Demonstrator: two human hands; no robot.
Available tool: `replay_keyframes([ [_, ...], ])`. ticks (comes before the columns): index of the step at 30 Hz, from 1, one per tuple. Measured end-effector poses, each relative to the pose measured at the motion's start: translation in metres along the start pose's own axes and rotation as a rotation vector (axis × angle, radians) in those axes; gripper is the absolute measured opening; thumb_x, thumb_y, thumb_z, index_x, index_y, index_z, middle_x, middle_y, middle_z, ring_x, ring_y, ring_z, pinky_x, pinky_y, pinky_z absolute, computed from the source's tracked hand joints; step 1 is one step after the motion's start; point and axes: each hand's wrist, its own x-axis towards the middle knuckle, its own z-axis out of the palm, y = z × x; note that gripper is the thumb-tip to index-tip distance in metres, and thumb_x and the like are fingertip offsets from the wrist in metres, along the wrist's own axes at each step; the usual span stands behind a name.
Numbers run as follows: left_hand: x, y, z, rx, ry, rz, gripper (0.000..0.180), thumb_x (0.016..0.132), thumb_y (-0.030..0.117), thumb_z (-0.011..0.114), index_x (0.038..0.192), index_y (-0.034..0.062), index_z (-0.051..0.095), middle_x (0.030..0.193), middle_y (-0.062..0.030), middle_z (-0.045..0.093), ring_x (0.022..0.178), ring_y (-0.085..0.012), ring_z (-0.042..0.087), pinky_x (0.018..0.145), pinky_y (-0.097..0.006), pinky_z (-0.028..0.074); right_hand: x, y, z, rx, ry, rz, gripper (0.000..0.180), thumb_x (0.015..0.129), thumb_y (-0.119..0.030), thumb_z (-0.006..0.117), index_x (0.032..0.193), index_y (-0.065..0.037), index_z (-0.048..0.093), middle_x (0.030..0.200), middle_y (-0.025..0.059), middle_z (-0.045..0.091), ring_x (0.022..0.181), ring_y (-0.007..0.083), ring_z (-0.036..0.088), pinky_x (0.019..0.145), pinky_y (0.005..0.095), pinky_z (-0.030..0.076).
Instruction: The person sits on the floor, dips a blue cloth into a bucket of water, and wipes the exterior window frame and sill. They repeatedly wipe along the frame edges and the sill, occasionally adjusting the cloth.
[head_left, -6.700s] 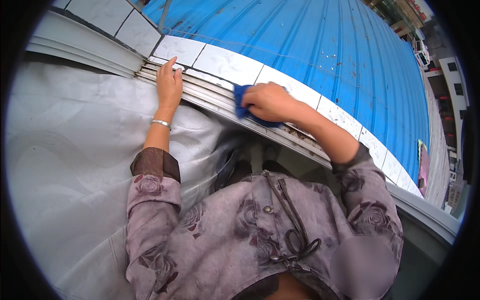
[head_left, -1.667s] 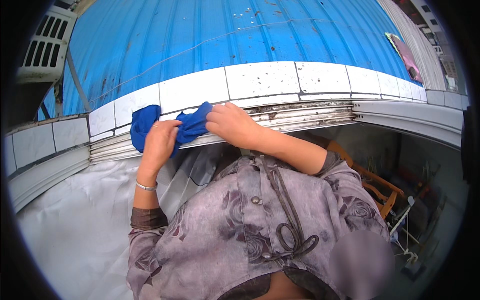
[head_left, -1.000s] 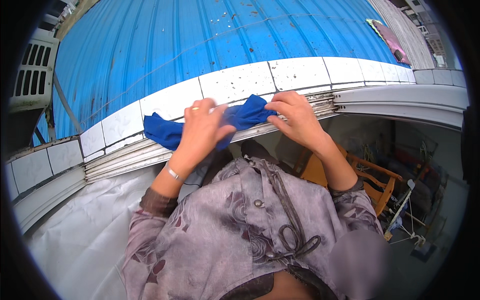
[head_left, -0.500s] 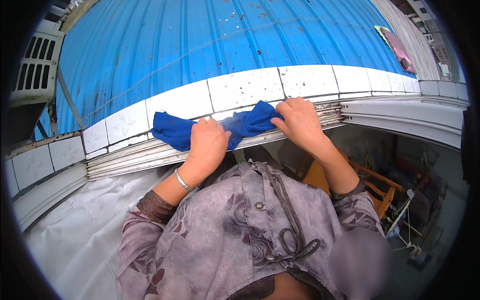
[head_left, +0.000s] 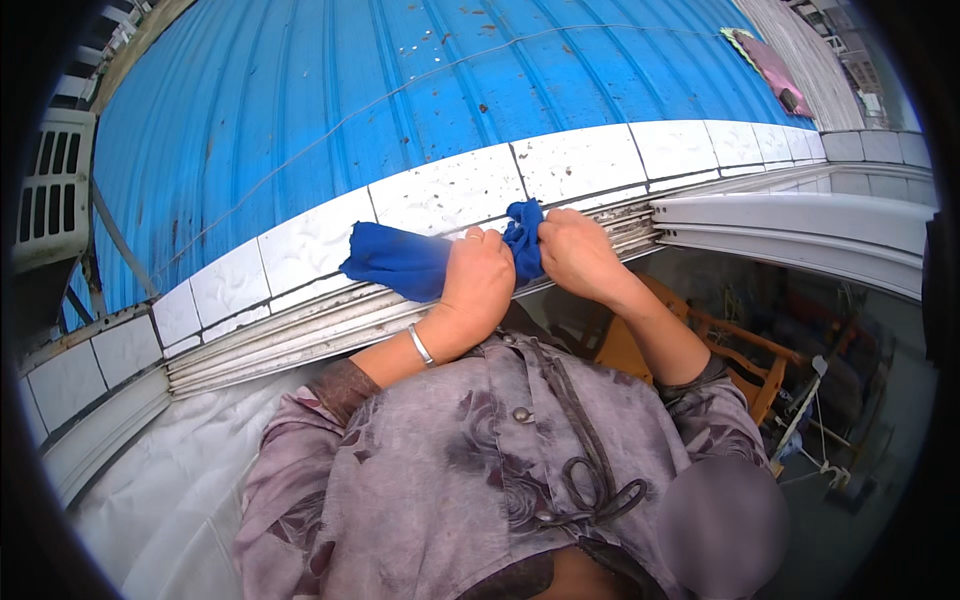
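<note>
A blue cloth [head_left: 400,262] lies bunched over the white tiled ledge [head_left: 460,185] and the grooved window track [head_left: 290,335]. My left hand [head_left: 478,280] grips the cloth near its middle; a silver bangle sits on that wrist. My right hand [head_left: 572,252] pinches the cloth's right end, close beside the left hand. The loose left part of the cloth spreads out on the tiles.
Beyond the ledge slopes a blue corrugated roof [head_left: 400,90] with specks of dirt. A white window frame [head_left: 800,220] runs off to the right. A white sheet [head_left: 170,500] covers the lower left. Wooden chairs [head_left: 740,350] stand below on the right.
My hands have come closer together, gathering the cloth from a stretched strip into a bunch. Earlier my right hand was wiping the track with it.
</note>
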Motion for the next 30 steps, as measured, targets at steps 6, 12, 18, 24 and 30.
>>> replay_keyframes([
  [6,0.01,-0.016,0.0,-0.454,0.08,-0.225,0.005,0.074,0.003,0.057,0.073,-0.0014,0.055,0.079,-0.0157,0.057,0.079,-0.0345,0.055,0.07,-0.039,0.045,0.018,0.014,0.0,0.664,-0.063,0.281,0.019,0.085,-0.012,0.048,0.077,0.0,0.06,0.077,0.0105,0.061,0.072,0.0238,0.057,0.065,0.0368,0.044],
  [12,0.102,-0.134,-0.112,-1.031,0.332,-0.333,0.03,0.086,0.029,0.068,0.087,-0.0008,0.066,0.073,0.0021,0.059,0.067,-0.0061,0.051,0.062,-0.024,0.043,0.143,0.018,-0.11,0.831,0.292,0.012,0.023,0.088,-0.024,0.053,0.089,-0.003,0.064,0.075,0.0037,0.058,0.072,0.0139,0.053,0.064,0.0297,0.042],
  [18,0.146,-0.227,-0.176,-0.209,0.58,-0.295,0.032,0.083,0.033,0.067,0.089,0.0023,0.07,0.085,-0.0127,0.067,0.075,-0.0279,0.064,0.066,-0.035,0.05,0.243,0.04,-0.158,-0.064,0.755,-0.147,0.025,0.089,-0.021,0.055,0.096,0.001,0.066,0.09,0.014,0.066,0.084,0.0264,0.061,0.073,0.0337,0.047],
  [24,0.163,-0.256,-0.185,-0.176,0.678,-0.273,0.035,0.087,0.04,0.06,0.089,0.0061,0.071,0.078,-0.0138,0.067,0.073,-0.0309,0.064,0.064,-0.039,0.049,0.286,0.033,-0.159,0.137,0.811,-0.255,0.026,0.086,-0.024,0.054,0.088,-0.003,0.07,0.088,0.0199,0.066,0.082,0.0382,0.061,0.073,0.0423,0.05],
  [30,0.125,-0.271,-0.167,-0.56,0.667,-0.319,0.036,0.092,0.038,0.058,0.097,0.0026,0.065,0.074,0.0017,0.057,0.069,-0.006,0.048,0.061,-0.024,0.039,0.259,0.031,-0.119,0.355,0.622,-0.193,0.029,0.088,-0.031,0.058,0.094,-0.004,0.066,0.087,0.01,0.066,0.08,0.0266,0.063,0.072,0.0348,0.048],
])
